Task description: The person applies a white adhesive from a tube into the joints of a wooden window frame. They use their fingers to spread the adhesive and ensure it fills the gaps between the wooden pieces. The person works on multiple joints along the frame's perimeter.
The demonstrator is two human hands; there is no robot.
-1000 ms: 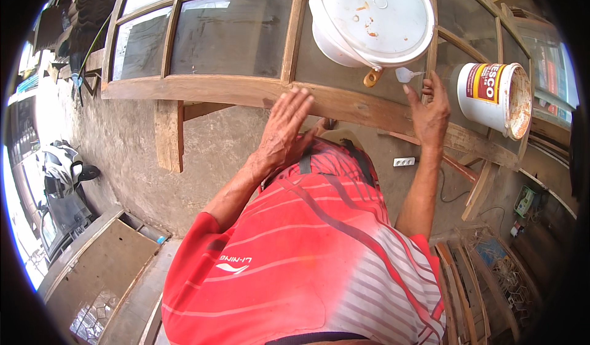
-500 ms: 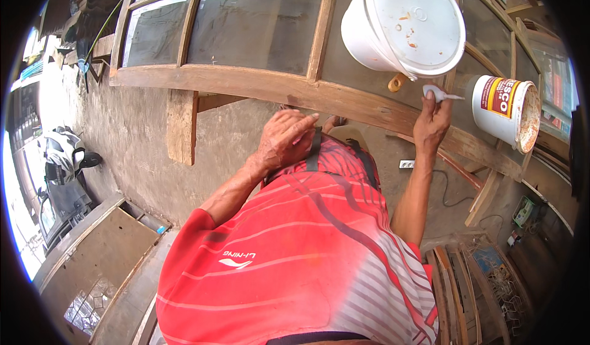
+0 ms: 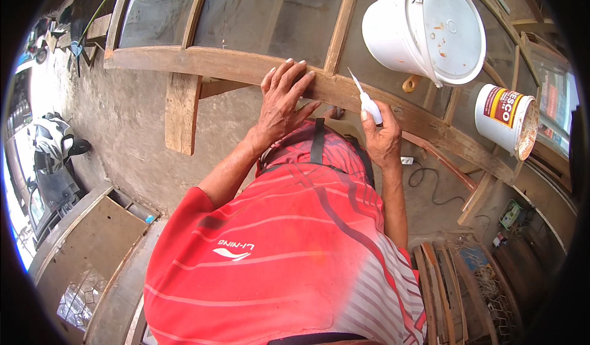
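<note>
The small white bottle (image 3: 370, 108), with its long thin nozzle (image 3: 355, 82), stands out just over the near rail of the wooden frame (image 3: 224, 64), its tip slanting up and to the left. The right grip (image 3: 384, 137) has it grasped by the body between thumb and fingers. Good handling here probably means a light pinch: the bottle looks soft enough to give under pressure, so squeezing early could let out whatever it contains; its contents cannot be told. The slender nozzle is best guided from the wrist, without bending its tip against wood or glass.

The left grip (image 3: 286, 102) holds nothing that shows; it is released, fingers spread on the rail near the nozzle. It can serve as a steady brace, provided the fingertips stay clear of the tip. How hard it presses cannot be told.

Farther out, the lidded white bucket (image 3: 393, 31) and the white tub (image 3: 488, 114) sit to the right over the glass panes (image 3: 270, 22); elbow and sleeve should pass clear of both.
</note>
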